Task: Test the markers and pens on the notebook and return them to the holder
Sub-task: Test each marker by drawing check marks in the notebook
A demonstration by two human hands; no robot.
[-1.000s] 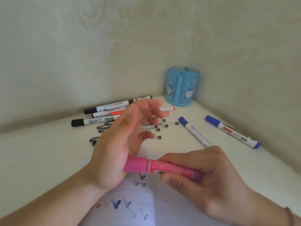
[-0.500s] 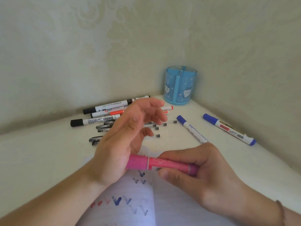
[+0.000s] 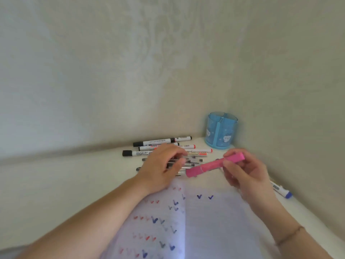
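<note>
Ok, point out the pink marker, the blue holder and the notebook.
pink marker (image 3: 209, 166), head view, middle of its barrel.
blue holder (image 3: 212, 131), head view, front wall left of the divider.
notebook (image 3: 214, 225), head view, bare part of the right page.

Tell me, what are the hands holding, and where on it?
The right hand pinches the pink marker near its upper, uncapped-looking end. The left hand rests on the clear pens; whether it grips one cannot be told.

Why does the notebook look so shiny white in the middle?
Head view: light glares off the notebook near its fold, washing out the lines; the left hand over the pens looks smeared; the wide lens bends the table edge.
</note>
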